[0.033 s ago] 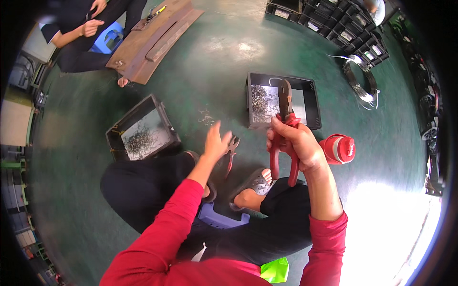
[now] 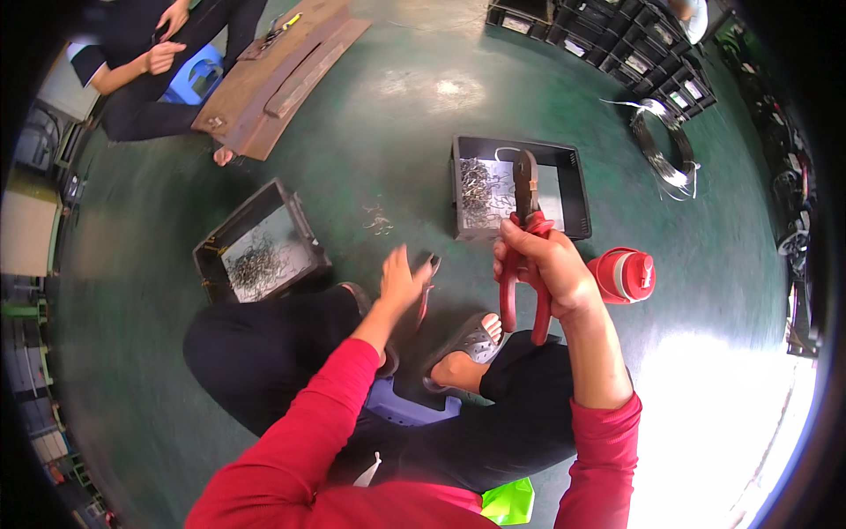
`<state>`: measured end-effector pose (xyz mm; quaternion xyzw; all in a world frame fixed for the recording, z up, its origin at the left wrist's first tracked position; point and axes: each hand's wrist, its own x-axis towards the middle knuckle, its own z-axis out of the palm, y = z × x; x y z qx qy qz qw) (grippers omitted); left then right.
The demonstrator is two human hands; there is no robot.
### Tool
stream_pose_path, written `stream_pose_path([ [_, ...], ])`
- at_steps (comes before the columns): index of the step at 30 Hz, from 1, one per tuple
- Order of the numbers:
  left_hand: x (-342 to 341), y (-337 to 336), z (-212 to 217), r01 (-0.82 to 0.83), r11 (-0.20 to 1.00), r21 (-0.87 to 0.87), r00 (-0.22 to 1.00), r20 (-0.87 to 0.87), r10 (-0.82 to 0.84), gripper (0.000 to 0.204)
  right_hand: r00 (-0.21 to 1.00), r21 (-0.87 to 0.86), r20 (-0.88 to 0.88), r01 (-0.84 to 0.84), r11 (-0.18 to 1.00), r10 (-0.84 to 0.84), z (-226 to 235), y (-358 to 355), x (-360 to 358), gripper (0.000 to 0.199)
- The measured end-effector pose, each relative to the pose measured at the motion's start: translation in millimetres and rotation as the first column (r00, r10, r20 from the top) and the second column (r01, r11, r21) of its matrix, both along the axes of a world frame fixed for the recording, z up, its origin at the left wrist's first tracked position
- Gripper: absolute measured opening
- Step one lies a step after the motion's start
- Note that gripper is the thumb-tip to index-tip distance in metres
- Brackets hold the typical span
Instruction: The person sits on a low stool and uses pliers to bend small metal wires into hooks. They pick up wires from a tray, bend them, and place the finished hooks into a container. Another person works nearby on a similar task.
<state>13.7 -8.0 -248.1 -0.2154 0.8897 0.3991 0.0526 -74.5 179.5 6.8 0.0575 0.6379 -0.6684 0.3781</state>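
Right hand (image 2: pixel 546 264) raised gripping pliers (image 2: pixel 526 238), left hand (image 2: pixel 404 284) splayed

Red-handled pliers (image 2: pixel 526 264) with dark steel jaws. Red sleeves (image 2: pixel 308 423), black trousers (image 2: pixel 264 361). Glossy green floor (image 2: pixel 397 123). Black trays (image 2: pixel 564 167) of silver-grey wire bits. Red bottle (image 2: pixel 624 275). Blue stool (image 2: pixel 401 406).

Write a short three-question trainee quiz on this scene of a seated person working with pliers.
1. True or false: the right hand holds red-handled pliers.
2. Which tray lies just beyond the pliers? A) right tray B) left tray
3. Fill in: the red bottle lies on the ____ floor.

Key: 1 true. 2 A. 3 green. The left hand is spread open near a small tool; whether it touches it cannot be told.
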Motion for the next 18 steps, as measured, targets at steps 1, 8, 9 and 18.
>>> stream_pose_path([
  [1,18.9,13.4,-27.2,0.074,0.997,-0.032,0.979,0.194,-0.066,0.095,1.000,0.036,0.017,-0.007,0.999,0.006,-5.9,3.0,-4.9,0.030],
  [8,61.0,44.5,-105.5,0.347,0.773,-0.531,0.931,0.291,-0.218,0.092,0.997,0.169,-0.010,-0.076,0.983,0.079,-30.0,9.1,-26.2,0.032],
  [9,56.0,40.4,-105.7,0.393,0.760,-0.518,0.910,0.339,-0.240,0.091,0.997,0.202,-0.013,-0.072,0.977,0.076,-29.0,7.8,-26.6,0.032],
  [18,22.4,-5.9,-69.7,-0.251,0.926,0.281,0.938,0.307,0.161,0.043,0.988,0.251,-0.148,0.004,0.968,0.034,-15.4,-6.3,-17.2,0.041],
])
